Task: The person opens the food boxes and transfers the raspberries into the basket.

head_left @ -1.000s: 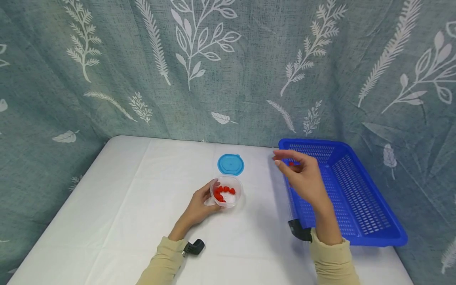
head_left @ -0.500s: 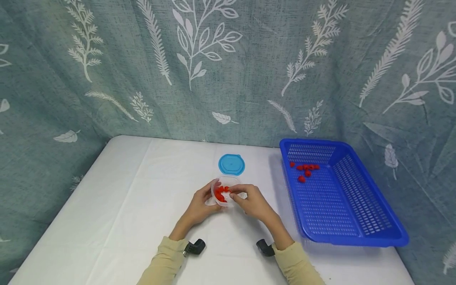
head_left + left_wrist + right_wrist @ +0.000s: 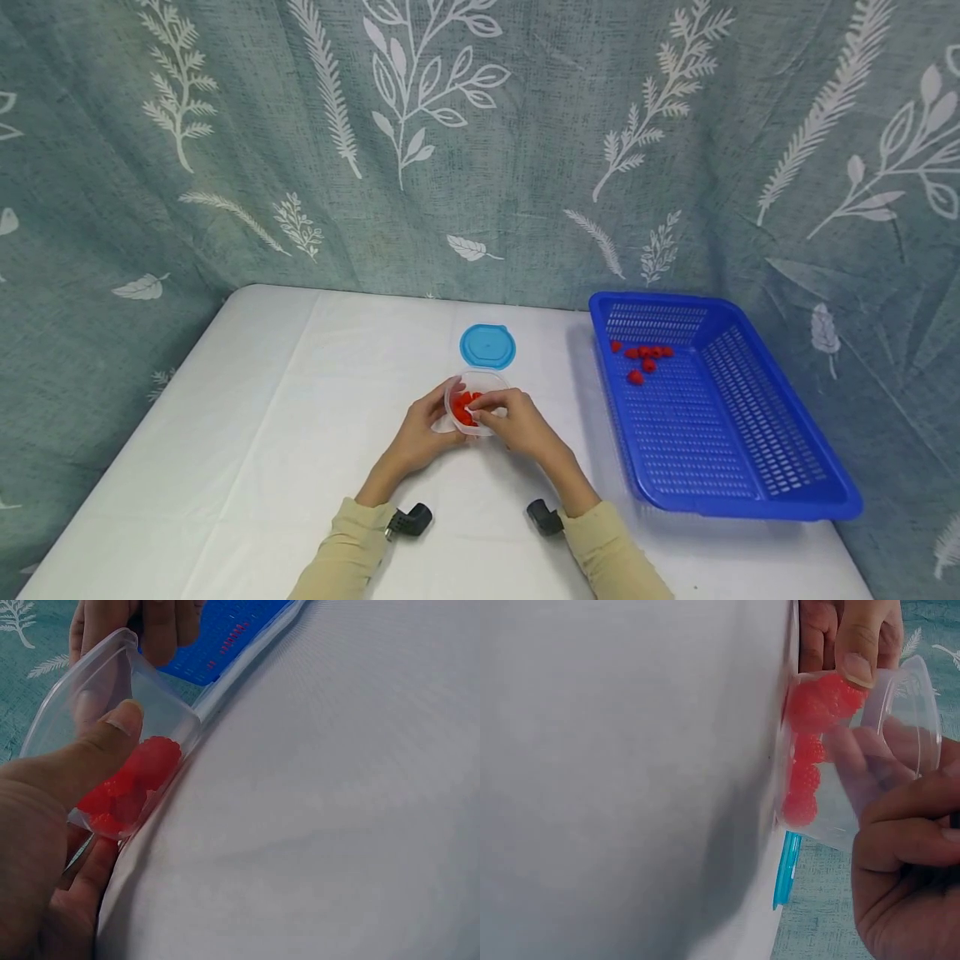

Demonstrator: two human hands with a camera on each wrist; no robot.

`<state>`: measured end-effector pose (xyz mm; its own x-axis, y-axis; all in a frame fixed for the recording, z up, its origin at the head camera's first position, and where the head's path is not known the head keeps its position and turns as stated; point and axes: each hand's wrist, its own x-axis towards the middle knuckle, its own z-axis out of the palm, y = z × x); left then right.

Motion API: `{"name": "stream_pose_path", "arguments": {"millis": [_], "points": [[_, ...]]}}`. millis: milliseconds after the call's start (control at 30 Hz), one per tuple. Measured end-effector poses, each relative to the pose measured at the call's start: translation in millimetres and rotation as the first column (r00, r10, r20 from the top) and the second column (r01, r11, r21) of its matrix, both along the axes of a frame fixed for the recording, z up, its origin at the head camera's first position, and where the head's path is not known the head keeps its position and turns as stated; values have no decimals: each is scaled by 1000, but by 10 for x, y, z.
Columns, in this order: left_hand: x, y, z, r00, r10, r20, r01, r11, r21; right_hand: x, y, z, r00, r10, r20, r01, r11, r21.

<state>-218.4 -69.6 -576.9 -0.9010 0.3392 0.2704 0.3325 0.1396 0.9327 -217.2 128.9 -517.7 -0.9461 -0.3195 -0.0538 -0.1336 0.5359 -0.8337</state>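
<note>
My left hand grips a small clear plastic tub by its side, thumb on the near wall and fingers around the far one. Several red raspberries lie along the bottom of the tub. My right hand reaches over the rim from the right, its fingers inside the tub. In the right wrist view, the fingertips are seen through the clear wall, close to the raspberries. No berry shows between them, though the wall blurs the contact. Behind the tub lies a round blue lid, flat on the table.
A blue perforated basket stands at the right of the white-covered table. Several red raspberries lie in its far left corner. Behind the table hangs a green leaf-patterned cloth.
My right hand has come from over the basket's left edge to the tub, then dipped further left among the raspberries. The left hand and tub have stayed in place.
</note>
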Motion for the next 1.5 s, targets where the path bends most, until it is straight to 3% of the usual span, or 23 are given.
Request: {"name": "stream_pose_path", "arguments": {"millis": [167, 367, 833, 1167, 1500], "points": [[-25, -19, -36, 1000, 0, 29, 1, 1000, -26, -43, -1, 26, 997, 31, 67, -35, 998, 55], [-45, -26, -49, 1000, 1, 31, 0, 999, -45, -78, 22, 47, 992, 89, 90, -92, 995, 35], [-57, -1, -54, 1000, -6, 22, 6, 1000, 9, -120, 37, 59, 986, 82, 144, -83, 997, 0], [-34, 3, -47, 999, 20, 32, -20, 1000, -10, -104, 29, 91, 987, 111, 112, -119, 991, 67], [-25, 4, -45, 999, 38, 28, -37, 999, -32, -84, -6, 105, 988, 90, 123, -103, 989, 102]]}}
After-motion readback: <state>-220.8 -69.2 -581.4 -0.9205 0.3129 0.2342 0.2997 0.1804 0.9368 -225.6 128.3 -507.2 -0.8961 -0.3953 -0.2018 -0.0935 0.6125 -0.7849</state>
